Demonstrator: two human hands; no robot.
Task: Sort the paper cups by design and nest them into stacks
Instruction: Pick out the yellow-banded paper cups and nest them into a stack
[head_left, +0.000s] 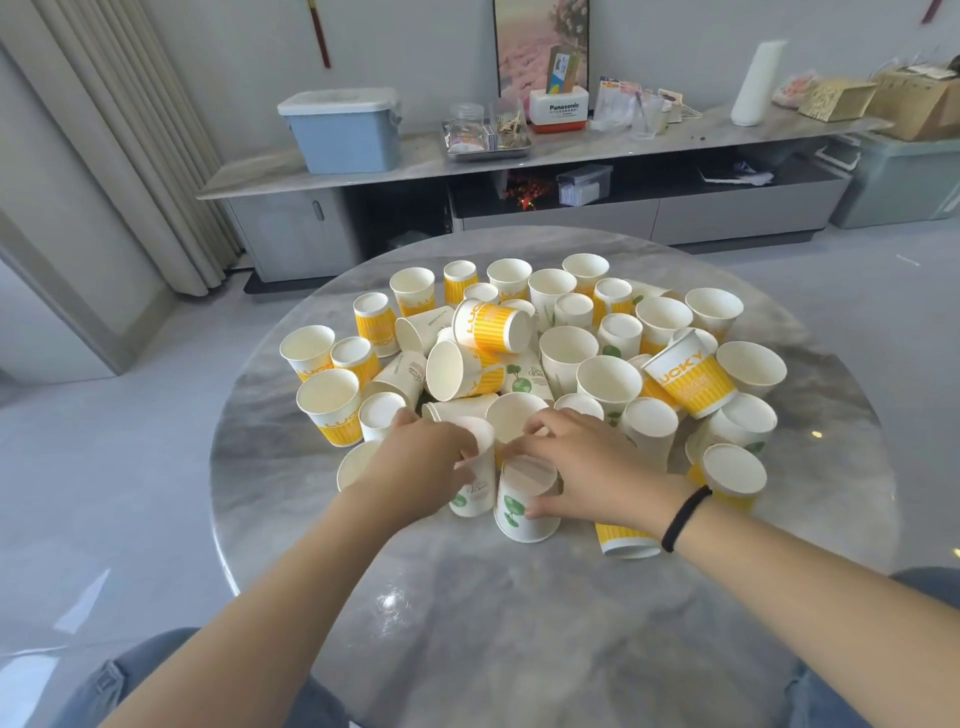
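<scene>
A heap of several paper cups (540, 353) covers the far half of a round grey marble table (519, 613). Some cups are yellow-striped with "LUCKY" (688, 379); others are white with green leaves (524, 376). My left hand (415, 467) grips an upside-down white green-leaf cup (475, 493) at the heap's near edge. My right hand (587, 467) holds a second upside-down green-leaf cup (524, 506) right beside it. The two cups touch. An upside-down yellow cup (623, 540) stands under my right wrist.
Behind the table runs a long low grey cabinet (467, 161) with a blue lidded box (345, 130), a tray of jars (488, 137) and other clutter. Curtains (130, 130) hang at the left. My knees (130, 686) show below the table's near edge.
</scene>
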